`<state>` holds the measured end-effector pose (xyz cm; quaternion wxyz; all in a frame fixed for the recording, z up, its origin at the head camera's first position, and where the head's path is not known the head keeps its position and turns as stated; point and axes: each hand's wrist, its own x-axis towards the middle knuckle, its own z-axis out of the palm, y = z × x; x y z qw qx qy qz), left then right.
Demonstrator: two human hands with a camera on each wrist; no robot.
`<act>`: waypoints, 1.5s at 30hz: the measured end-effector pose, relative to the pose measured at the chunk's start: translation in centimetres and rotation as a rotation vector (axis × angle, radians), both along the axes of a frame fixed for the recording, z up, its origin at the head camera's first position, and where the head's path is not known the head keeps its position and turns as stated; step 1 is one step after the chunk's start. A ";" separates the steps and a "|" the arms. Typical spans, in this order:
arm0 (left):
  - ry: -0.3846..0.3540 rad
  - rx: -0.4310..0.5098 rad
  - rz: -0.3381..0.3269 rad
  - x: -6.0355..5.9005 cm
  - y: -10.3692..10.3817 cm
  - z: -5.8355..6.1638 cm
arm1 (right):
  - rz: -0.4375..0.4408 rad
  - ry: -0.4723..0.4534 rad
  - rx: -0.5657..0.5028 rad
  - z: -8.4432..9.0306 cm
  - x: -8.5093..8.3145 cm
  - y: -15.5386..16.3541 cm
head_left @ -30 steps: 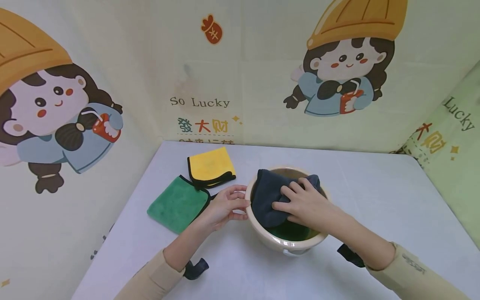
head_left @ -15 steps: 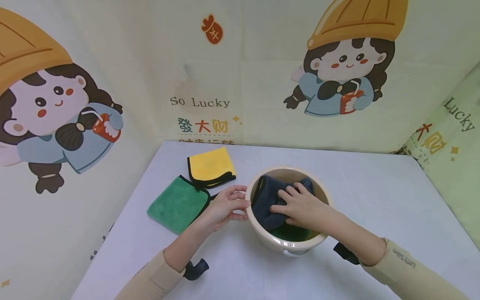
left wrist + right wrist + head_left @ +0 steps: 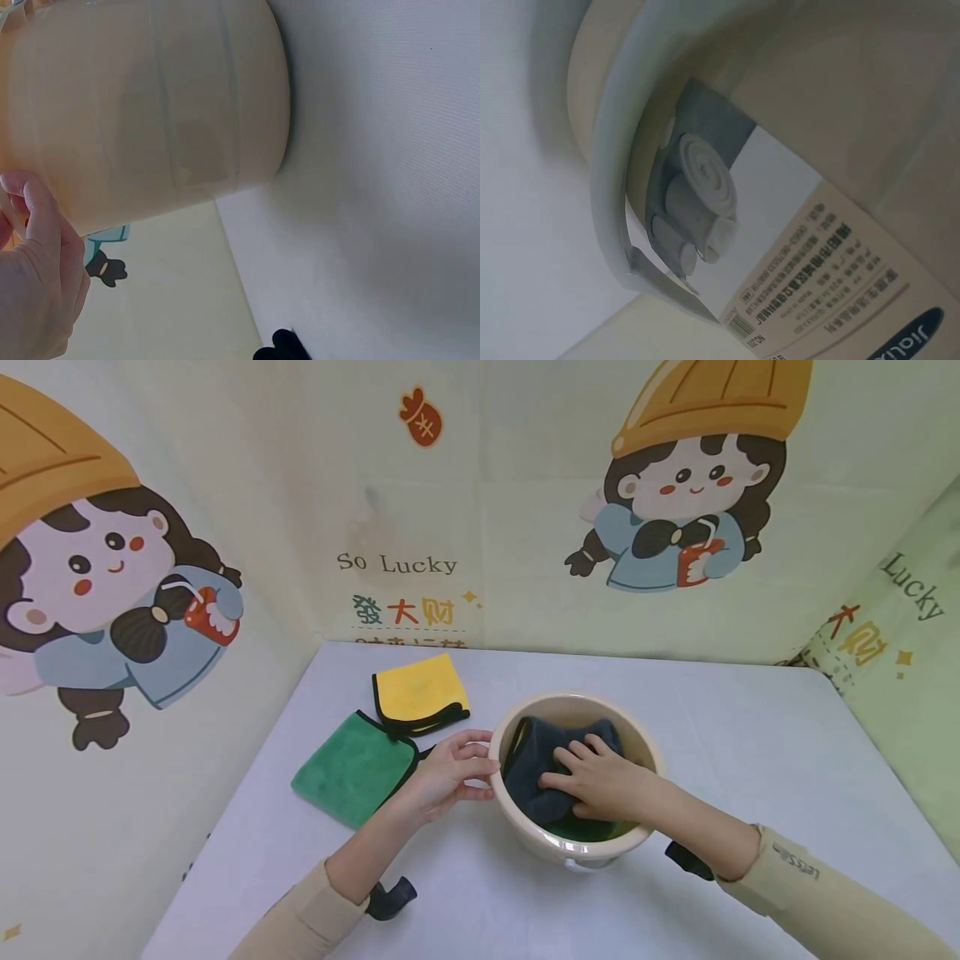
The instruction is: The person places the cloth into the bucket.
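A white table [image 3: 750, 735] stands in front of a cream backdrop [image 3: 517, 527]. Printed on the backdrop are a big cartoon girl [image 3: 120, 568] at left and a smaller cartoon girl [image 3: 693, 485] at upper right, both in orange hats [image 3: 716, 402]. Between these 2 are a red pouch [image 3: 422, 418], the words "So Lucky" [image 3: 397, 564] and 3 coloured characters [image 3: 405, 612], with more print [image 3: 412, 643] just below.

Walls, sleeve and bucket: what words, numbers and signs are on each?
"So Lucky": back wall.
"發大财": back wall; line below cut off.
"Lucky": right wall.
"大财": right wall.
"Jiali", end cut off: bucket label.
"NO.": bucket label, digits unclear.
Red pouch sign: unclear.
Too blurred: right sleeve, small label print.
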<state>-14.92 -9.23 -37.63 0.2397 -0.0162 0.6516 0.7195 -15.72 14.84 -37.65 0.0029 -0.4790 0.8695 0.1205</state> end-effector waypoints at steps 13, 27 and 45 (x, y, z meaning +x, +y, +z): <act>0.003 0.024 0.001 0.0 0.1 0.1 | -0.018 -0.057 -0.013 0.4 0.1 0.2; -0.004 0.018 0.004 -0.1 0.2 0.0 | -0.224 -0.068 -0.665 6.8 0.4 4.3; 0.000 0.012 0.007 0.0 0.0 -0.1 | -0.758 -0.685 -1.160 3.9 2.2 11.9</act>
